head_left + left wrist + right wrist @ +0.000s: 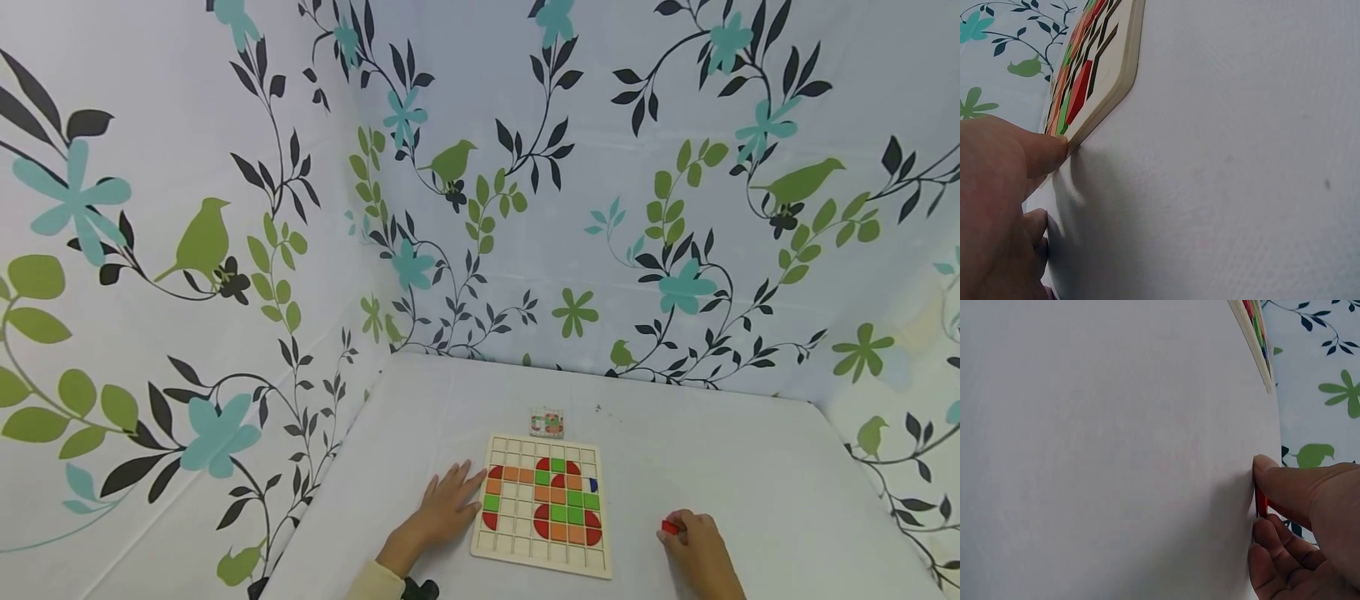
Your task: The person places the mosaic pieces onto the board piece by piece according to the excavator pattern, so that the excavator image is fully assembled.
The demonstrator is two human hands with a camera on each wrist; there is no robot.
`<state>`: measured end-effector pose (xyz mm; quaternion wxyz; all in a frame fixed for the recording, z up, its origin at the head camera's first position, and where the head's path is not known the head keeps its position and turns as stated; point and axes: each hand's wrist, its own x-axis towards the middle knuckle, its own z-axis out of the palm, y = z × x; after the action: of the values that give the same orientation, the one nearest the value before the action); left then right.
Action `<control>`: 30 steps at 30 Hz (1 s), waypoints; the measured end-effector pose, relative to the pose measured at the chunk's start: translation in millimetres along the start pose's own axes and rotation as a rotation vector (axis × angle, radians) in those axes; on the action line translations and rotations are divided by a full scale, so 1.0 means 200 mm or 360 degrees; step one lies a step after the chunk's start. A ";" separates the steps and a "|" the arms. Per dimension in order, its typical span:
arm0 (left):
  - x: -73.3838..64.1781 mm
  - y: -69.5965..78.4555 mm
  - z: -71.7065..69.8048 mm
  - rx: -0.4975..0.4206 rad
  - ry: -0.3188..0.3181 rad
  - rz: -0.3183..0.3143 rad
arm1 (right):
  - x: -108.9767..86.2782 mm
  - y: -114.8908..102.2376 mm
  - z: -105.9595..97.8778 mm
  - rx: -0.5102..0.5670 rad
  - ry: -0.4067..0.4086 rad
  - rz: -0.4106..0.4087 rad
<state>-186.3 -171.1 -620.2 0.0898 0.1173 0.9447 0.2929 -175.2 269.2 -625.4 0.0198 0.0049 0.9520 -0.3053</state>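
Observation:
A square wooden grid board (512,507) lies on the white table, with red, orange, green and blue tiles set in some of its cells. My left hand (447,506) rests at the board's left side, its fingers spread and its thumb (1047,153) touching the wooden edge. Off to the right of the board, my right hand (697,546) pinches a small red tile (670,527) between thumb and fingers, close to the tabletop. Only a thin side of that red tile (1261,501) shows in the right wrist view; the fingers hide the rest.
A small pattern card (547,422) with coloured shapes lies just beyond the board's far edge. White tabletop (675,450) spreads around the board. Cloth walls (480,275) printed with leaves, flowers and birds stand behind and to the sides.

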 end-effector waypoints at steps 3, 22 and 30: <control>0.00 0.00 0.00 -0.0012 -0.0004 0.0001 | 0.03 -0.07 0.05 0.0014 -0.0034 0.0054; 0.01 -0.02 0.00 -0.0015 -0.0007 0.0005 | 0.04 -0.68 0.26 0.0015 0.0067 -0.0144; 0.00 -0.01 0.00 0.0025 -0.0009 0.0005 | -0.04 -0.94 0.46 -0.0067 0.0078 -0.0528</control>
<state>-187.5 -173.1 -621.3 0.0910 0.1202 0.9465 0.2853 -167.6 61.7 -590.4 -0.0541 -0.1453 0.9461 -0.2843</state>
